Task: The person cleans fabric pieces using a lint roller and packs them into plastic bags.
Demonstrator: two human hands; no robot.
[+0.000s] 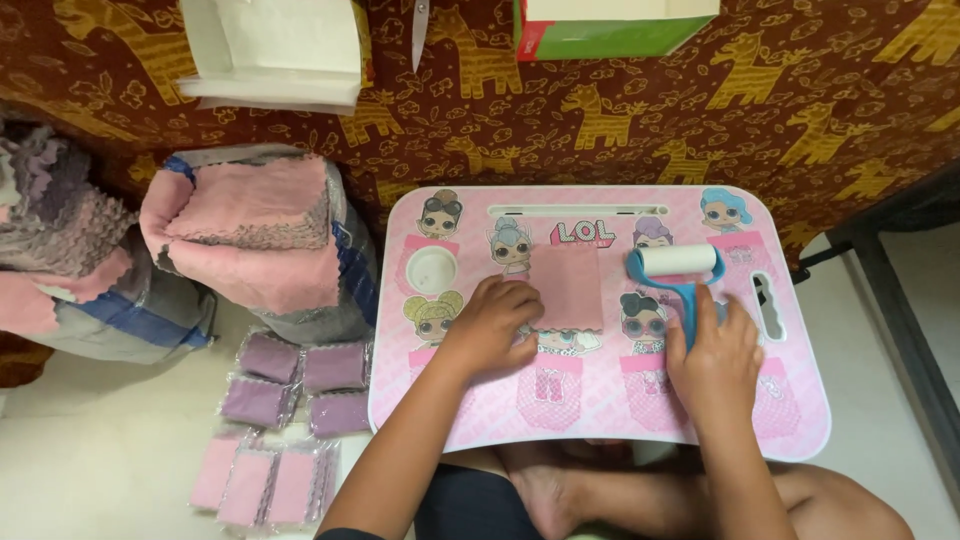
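Head: left hand (pixel 490 325) pins cloth (pixel 567 288) edge; right hand (pixel 715 360) grips roller (pixel 678 262).

I note seven small clear plastic packets lying on the pale floor, left of the pink lap table (pixel 800 420). Four purple packets (pixel 300 385) sit in a two-by-two block, each roughly square and holding folded purple cloth. Just below them, three pink packets (pixel 262 485) lie side by side, upright rectangles with crinkled clear edges. At the top edge, on the brown patterned fabric, I see a green carton (pixel 600 38) with a red end panel and a cream top, cut off by the frame. To its left rests an open cream box (pixel 275 50), flaps spread, partly out of view. No screens or signs are visible.
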